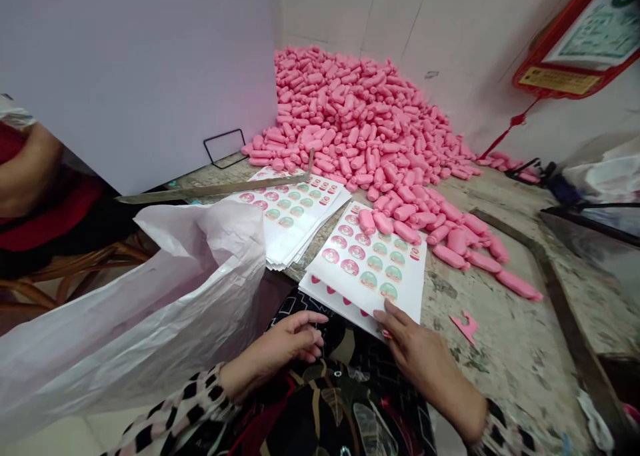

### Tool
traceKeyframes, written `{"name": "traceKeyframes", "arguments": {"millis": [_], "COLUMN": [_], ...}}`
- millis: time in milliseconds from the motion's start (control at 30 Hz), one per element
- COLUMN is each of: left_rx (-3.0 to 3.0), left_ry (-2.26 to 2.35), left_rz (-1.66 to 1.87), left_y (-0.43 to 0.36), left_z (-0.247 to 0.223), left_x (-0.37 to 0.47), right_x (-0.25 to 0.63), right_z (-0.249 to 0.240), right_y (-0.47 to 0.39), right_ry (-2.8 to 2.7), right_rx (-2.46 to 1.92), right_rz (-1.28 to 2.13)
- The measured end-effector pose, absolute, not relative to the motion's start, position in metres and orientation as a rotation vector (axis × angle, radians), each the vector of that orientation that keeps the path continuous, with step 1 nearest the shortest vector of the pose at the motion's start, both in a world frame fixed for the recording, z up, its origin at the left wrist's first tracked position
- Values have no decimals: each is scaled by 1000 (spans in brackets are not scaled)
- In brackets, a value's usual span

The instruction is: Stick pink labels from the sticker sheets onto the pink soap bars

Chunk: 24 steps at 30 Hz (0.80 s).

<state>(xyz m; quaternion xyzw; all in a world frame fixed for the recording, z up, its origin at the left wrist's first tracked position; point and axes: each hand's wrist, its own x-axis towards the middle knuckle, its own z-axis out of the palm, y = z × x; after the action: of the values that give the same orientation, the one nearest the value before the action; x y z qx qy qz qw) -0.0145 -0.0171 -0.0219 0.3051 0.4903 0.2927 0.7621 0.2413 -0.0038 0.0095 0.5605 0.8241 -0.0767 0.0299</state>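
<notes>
A white sticker sheet (370,269) with round pink and green stickers lies on a small stack at the table's near edge. My right hand (415,349) rests its fingertips on the sheet's near corner, fingers spread. My left hand (290,343) hovers just left of the stack above my lap, fingers loosely curled, holding nothing that I can see. A few pink capsule-shaped pieces (380,221) lie on the sheet's far end. Behind it a big heap of the same pink pieces (360,123) rises against the wall.
A second stack of sticker sheets (295,209) lies to the left under a long metal strip (210,191). A large white plastic bag (150,309) stands open at left. Another person's arm (25,169) shows at far left. A pink scrap (465,326) lies on the worn table (510,349).
</notes>
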Motion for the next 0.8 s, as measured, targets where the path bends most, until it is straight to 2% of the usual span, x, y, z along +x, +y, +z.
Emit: {"name": "traceKeyframes", "arguments": {"millis": [233, 467, 533, 800], "left_rx": [610, 511, 464, 351], "left_ry": [863, 877, 913, 950], "left_rz": [667, 775, 759, 858], "left_y": [3, 22, 24, 25], "left_z": [4, 12, 10, 4], "left_x": [12, 42, 46, 50], "right_x": [248, 241, 241, 200], "right_z": [28, 48, 48, 29], "right_y": [13, 30, 50, 158], "right_ry": [2458, 2657, 2697, 2589], "right_rx": [1895, 1664, 1697, 1875], "right_rz": [-295, -554, -487, 119]}}
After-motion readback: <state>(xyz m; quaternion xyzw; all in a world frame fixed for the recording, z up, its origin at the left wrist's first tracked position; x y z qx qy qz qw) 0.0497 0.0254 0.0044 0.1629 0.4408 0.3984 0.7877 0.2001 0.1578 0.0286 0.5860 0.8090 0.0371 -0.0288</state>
